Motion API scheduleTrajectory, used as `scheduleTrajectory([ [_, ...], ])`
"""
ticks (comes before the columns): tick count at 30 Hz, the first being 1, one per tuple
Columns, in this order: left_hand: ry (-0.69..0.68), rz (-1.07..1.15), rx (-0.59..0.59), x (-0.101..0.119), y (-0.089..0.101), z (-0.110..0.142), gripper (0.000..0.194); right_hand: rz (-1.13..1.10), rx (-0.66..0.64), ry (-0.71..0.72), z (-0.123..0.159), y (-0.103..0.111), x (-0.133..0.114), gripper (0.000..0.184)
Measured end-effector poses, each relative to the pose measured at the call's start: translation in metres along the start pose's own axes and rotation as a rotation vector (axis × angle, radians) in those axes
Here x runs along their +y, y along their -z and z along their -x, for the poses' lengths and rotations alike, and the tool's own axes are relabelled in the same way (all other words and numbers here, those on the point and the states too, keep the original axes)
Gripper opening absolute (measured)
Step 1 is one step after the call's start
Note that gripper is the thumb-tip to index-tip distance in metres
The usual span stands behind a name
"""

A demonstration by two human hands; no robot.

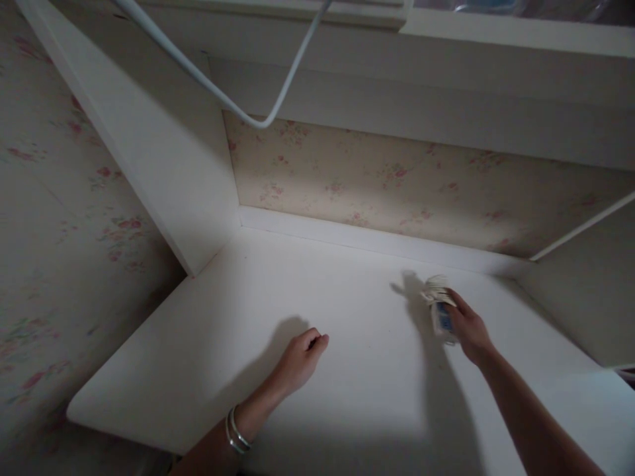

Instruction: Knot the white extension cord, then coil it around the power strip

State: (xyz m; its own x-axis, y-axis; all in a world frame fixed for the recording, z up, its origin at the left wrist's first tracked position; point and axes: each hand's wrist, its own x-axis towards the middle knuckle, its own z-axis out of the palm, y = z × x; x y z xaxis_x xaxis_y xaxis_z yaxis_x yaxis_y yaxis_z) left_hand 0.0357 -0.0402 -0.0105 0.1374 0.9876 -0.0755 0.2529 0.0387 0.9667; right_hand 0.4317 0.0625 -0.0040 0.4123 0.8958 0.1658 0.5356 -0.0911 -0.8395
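Note:
My right hand [469,327] is closed around a small white bundle with a blue patch [443,318]. Pale cord [436,285] is looped at the bundle's far end. The bundle is over the right half of a white desktop [347,383], and its shadow falls to the left. Whether it touches the surface I cannot tell. To the left, my left hand [300,360] is curled into a loose fist above the desktop, with no object showing in it. Two silver-coloured bangles [235,430] circle that wrist.
A white cable [262,122] hangs in a loop from above, near the camera. An overhead shelf [397,86] spans the back. An upright side panel [163,152] stands at left, and another panel [585,291] at right. Flowered wallpaper [397,175] covers the wall behind.

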Motion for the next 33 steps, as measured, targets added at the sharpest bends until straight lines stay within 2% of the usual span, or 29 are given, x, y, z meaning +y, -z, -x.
scheduleTrajectory([
  [3, 0.048, 0.133, -0.072, -0.001, -0.003, 0.003, 0.036, -0.373, -0.117, -0.175, 0.050, -0.045, -0.048, 0.074],
  [5, 0.080, 0.258, -0.149, -0.001, -0.005, 0.004, 0.036, -0.501, -0.200, -0.226, 0.084, -0.077, -0.079, 0.075],
  [7, 0.100, 0.376, -0.165, 0.001, -0.005, 0.005, 0.040, -0.599, -0.273, -0.252, 0.116, -0.107, -0.105, 0.073],
  [10, 0.117, 0.518, -0.149, 0.008, -0.001, 0.006, 0.049, -0.675, -0.389, -0.254, 0.154, -0.144, -0.131, 0.070],
  [13, 0.129, 0.654, -0.142, 0.011, 0.003, 0.007, 0.052, -0.734, -0.476, -0.209, 0.177, -0.168, -0.144, 0.067],
  [18, 0.159, 0.810, -0.003, 0.005, 0.002, 0.008, 0.053, -0.792, -0.592, -0.155, 0.185, -0.177, -0.144, 0.060],
  [21, 0.161, 0.864, -0.020, 0.003, 0.002, 0.005, 0.048, -0.812, -0.668, -0.155, 0.181, -0.171, -0.137, 0.061],
  [23, 0.166, 0.887, -0.044, 0.004, 0.003, 0.003, 0.044, -0.773, -0.668, -0.114, 0.176, -0.166, -0.132, 0.058],
  [28, 0.229, 0.965, -0.051, 0.011, 0.010, 0.000, 0.035, -0.699, -0.516, 0.026, 0.163, -0.159, -0.118, 0.047],
  [31, 0.283, 1.006, -0.049, 0.013, 0.012, 0.000, 0.030, -0.639, -0.393, -0.046, 0.158, -0.160, -0.112, 0.047],
  [33, 0.315, 1.031, -0.067, 0.014, 0.014, 0.000, 0.026, -0.641, -0.369, -0.138, 0.156, -0.162, -0.110, 0.050],
])
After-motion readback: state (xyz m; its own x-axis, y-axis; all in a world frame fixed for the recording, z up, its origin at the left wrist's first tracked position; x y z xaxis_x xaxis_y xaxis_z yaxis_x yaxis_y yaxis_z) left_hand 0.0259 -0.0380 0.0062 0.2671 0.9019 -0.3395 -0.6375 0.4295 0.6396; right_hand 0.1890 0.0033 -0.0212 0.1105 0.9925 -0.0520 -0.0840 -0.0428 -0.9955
